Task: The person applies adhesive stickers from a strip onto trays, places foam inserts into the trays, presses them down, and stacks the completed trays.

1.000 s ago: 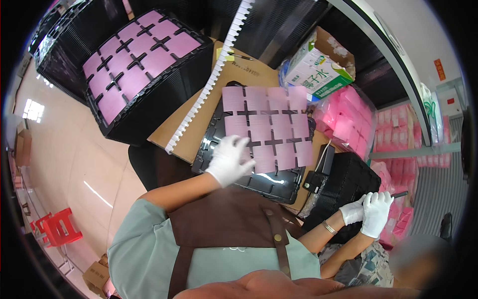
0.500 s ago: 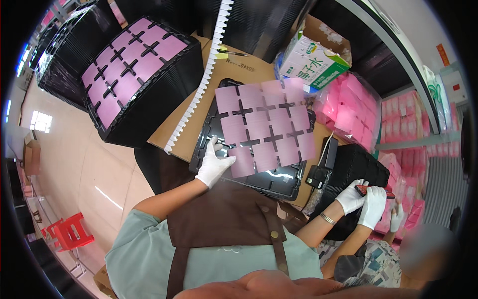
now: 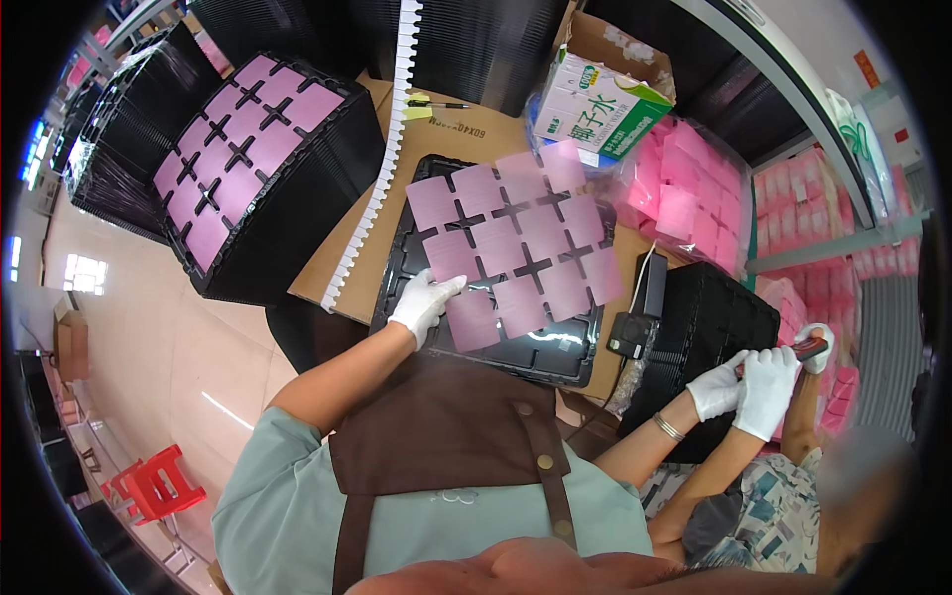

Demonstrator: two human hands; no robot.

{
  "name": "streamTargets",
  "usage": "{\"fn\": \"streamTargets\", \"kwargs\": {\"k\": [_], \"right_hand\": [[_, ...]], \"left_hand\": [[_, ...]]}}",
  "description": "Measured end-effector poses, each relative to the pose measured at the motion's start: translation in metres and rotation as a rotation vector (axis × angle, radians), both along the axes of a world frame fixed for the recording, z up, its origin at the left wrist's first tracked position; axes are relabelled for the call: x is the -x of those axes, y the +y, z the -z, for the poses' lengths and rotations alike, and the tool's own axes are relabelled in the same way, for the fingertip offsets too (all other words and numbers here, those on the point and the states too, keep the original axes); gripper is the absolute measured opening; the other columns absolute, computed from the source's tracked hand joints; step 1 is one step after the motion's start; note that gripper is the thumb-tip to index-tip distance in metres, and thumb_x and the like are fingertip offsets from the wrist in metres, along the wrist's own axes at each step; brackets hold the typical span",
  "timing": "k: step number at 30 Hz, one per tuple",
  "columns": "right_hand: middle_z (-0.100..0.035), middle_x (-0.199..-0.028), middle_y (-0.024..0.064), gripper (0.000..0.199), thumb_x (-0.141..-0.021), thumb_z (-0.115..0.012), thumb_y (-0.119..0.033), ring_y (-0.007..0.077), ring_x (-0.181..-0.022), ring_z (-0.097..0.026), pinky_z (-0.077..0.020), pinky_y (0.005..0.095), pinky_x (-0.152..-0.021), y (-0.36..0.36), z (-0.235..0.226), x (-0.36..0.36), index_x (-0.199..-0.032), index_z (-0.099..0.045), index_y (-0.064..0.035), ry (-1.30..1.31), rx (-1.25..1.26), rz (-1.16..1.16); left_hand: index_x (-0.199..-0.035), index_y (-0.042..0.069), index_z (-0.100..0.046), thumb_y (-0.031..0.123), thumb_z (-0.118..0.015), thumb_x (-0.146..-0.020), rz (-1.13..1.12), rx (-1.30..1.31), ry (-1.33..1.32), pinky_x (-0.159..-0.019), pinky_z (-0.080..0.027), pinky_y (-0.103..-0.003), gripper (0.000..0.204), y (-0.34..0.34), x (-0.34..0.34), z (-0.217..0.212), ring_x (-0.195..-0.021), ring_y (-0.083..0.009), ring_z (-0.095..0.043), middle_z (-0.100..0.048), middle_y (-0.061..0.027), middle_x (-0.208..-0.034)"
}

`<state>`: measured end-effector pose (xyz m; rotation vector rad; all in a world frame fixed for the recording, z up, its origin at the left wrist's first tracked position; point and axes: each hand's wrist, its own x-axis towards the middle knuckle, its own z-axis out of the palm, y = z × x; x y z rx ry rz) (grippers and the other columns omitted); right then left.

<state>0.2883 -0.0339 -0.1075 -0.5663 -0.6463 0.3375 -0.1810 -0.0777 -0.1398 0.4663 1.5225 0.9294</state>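
My left hand, in a white glove, pinches the left edge of a pink sheet with cross-shaped cutouts. The sheet lies askew over a black plastic tray, hiding much of it. To the right, my gloved right hand, with bracelets at its wrist, has bent fingers against a co-worker's gloved hand. What my right fingers hold, if anything, is hidden there. The co-worker's two hands are on a red and black handheld thing.
Left stands a tall stack of black trays topped with a pink sheet. A white notched strip crosses the cardboard. Behind are a carton and bagged pink pieces. Another black stack is at right; a red stool is lower left.
My left hand has closed on the sheet's left edge. The red and black thing has moved right and up, with the co-worker's second hand now at its far end. The whole view has shifted slightly.
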Motion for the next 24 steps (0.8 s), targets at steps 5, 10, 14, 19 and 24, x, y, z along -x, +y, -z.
{"fn": "streamTargets", "kwargs": {"k": [5, 10, 14, 19, 24], "right_hand": [[-0.057, -0.110, 0.0138, 0.031, -0.087, -0.056, -0.021, 0.0266, -0.103, -0.052, -0.0412, 0.0410, -0.098, -0.003, -0.051, 0.038, -0.109, -0.055, -0.0001, 0.054, -0.172, 0.078], [-0.058, -0.104, 0.0099, 0.023, -0.083, -0.057, -0.007, 0.0164, -0.098, -0.056, -0.0456, 0.0287, -0.084, 0.008, -0.009, 0.116, -0.104, -0.053, -0.0014, 0.112, 0.608, -0.210], [-0.061, -0.103, 0.0116, 0.047, -0.083, -0.061, -0.013, 0.0155, -0.087, -0.059, -0.0477, 0.0270, -0.076, 0.053, 0.073, 0.128, -0.124, -0.047, 0.0038, -0.560, 1.068, -0.456], [-0.064, -0.076, 0.0071, 0.044, -0.078, -0.068, -0.011, 0.0112, -0.071, -0.058, -0.0459, 0.0254, -0.066, 0.050, 0.074, 0.135, -0.117, -0.053, 0.0040, -0.951, 1.229, -0.450], [-0.060, -0.068, 0.0008, 0.039, -0.076, -0.065, 0.000, 0.0052, -0.061, -0.052, -0.0427, 0.0211, -0.057, -0.002, 0.062, 0.140, -0.113, -0.055, 0.0036, -0.755, 1.218, -0.547]], "left_hand": [[-0.086, 0.013, -0.056, 0.030, -0.067, -0.083, -0.010, 0.099, -0.170, -0.036, -0.018, -0.021, 0.020, 0.002, 0.009, 0.001, -0.042, -0.0028, -0.027, -0.037, 0.0081, -0.061], [-0.087, 0.013, -0.057, 0.031, -0.063, -0.086, 0.045, 0.096, -0.029, -0.039, -0.022, -0.020, 0.019, 0.003, 0.020, -0.003, -0.047, -0.0030, -0.031, -0.037, 0.0080, -0.061], [-0.087, 0.014, -0.056, 0.031, -0.057, -0.090, 0.160, 0.016, 0.127, -0.043, -0.030, -0.016, 0.017, 0.008, 0.020, -0.008, -0.052, -0.0022, -0.039, -0.042, 0.0070, -0.063], [-0.088, 0.011, -0.056, 0.029, -0.052, -0.093, 0.143, -0.058, 0.161, -0.049, -0.038, -0.017, 0.019, 0.014, 0.024, -0.007, -0.057, -0.0050, -0.050, -0.057, 0.0020, -0.071], [-0.089, 0.005, -0.055, 0.027, -0.051, -0.093, 0.205, -0.054, 0.184, -0.043, -0.040, -0.022, 0.022, 0.033, 0.051, -0.001, -0.049, -0.0088, -0.053, -0.059, -0.0030, -0.068]]}}
